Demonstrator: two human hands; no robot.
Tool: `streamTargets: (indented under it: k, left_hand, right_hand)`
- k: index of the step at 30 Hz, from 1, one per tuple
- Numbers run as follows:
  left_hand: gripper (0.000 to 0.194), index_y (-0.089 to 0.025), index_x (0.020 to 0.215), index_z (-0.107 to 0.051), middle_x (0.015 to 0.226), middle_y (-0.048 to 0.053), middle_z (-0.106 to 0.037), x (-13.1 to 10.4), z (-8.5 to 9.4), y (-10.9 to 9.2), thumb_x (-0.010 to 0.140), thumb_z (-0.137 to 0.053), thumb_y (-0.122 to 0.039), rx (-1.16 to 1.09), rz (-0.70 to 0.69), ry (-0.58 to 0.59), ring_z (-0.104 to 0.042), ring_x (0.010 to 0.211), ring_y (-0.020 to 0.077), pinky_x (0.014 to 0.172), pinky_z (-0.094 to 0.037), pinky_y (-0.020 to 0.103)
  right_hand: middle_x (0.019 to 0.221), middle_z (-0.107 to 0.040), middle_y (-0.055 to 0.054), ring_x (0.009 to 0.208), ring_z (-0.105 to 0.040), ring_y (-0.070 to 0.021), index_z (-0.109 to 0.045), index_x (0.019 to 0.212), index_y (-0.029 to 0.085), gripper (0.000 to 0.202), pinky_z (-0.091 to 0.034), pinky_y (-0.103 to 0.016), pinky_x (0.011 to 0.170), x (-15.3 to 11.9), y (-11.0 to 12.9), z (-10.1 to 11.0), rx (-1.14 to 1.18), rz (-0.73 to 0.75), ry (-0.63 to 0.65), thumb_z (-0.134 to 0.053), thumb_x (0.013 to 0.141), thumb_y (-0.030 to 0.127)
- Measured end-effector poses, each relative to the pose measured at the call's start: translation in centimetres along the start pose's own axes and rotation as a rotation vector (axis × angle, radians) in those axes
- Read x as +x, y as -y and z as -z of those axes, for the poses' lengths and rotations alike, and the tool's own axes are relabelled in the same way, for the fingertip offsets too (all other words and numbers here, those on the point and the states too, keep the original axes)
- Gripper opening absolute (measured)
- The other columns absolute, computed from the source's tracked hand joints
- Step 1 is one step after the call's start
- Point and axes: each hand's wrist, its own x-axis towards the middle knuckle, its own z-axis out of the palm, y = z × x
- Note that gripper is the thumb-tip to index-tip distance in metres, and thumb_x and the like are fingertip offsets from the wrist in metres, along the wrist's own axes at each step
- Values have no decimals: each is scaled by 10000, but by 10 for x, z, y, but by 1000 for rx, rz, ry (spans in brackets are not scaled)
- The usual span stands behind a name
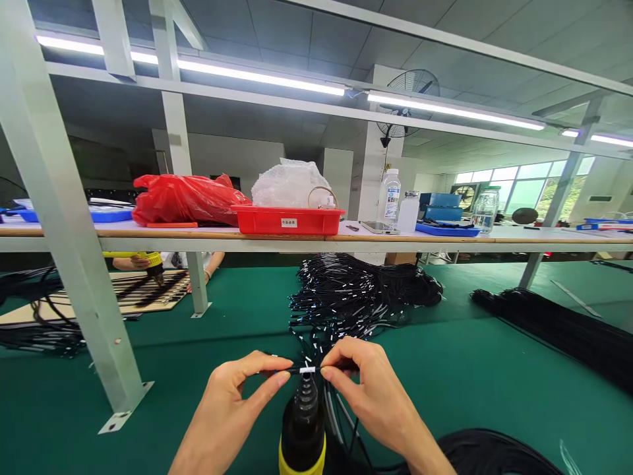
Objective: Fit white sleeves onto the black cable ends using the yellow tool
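Note:
A thin black cable with a white sleeve [307, 370] is stretched level between my two hands, just above a nozzle. My left hand [235, 396] pinches the cable between thumb and forefinger on the left of the sleeve. On the other side, my right hand [370, 389] pinches it the same way. Below the sleeve a black and yellow hot air gun [302, 422] stands with its stepped nozzle pointing up. Just beyond my hands lies a big bundle of black cables [341, 290] with many white sleeves on it. Whether the nozzle touches the sleeve, I cannot tell.
A shelf [291, 245] crosses above the green table [237, 343], bearing a red bin [289, 221], a red bag [185, 200] and bottles. A metal post [93, 284] stands at left. Black cables [558, 333] lie at right. Beyond, a co-worker's hand [136, 263] holds a yellow-black tool.

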Motion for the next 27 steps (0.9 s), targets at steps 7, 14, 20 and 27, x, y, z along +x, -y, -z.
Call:
streamTargets:
  k: [7, 14, 20, 27]
  left_hand:
    - [168, -272, 840, -769, 849, 13, -723, 0, 0, -4, 813, -654, -392, 21, -79, -9, -666, 818, 213, 745, -508, 288]
    - [166, -280, 849, -764, 903, 10, -700, 1, -1, -5, 834, -629, -377, 48, -87, 24, -658, 859, 203, 766, -498, 277]
    - [322, -255, 803, -700, 757, -16, -647, -3, 1, -8, 897, -524, -508, 190, -67, 30, -595, 733, 178, 680, -442, 239]
    - [476, -216, 614, -520, 627, -36, -495, -8, 2, -8, 934, -402, -547, 262, -97, -4, -472, 591, 146, 576, -370, 221]
  right_hand:
    - [739, -654, 14, 684, -572, -137, -672, 756, 189, 138, -408, -242, 625, 1, 2, 0, -10, 5, -8, -593, 828, 102]
    - [750, -653, 10, 695, -575, -140, -662, 762, 183, 123, -408, -241, 631, 2, 1, 2, -16, 4, -6, -596, 824, 100]
    - [705, -641, 20, 656, -538, -130, -663, 743, 188, 195, -363, -236, 598, -1, 4, 2, -39, -13, 9, -561, 906, 219]
    - [638, -583, 39, 605, -475, -110, -613, 675, 183, 294, -313, -230, 561, -2, 6, 2, -73, 2, 13, -528, 941, 274]
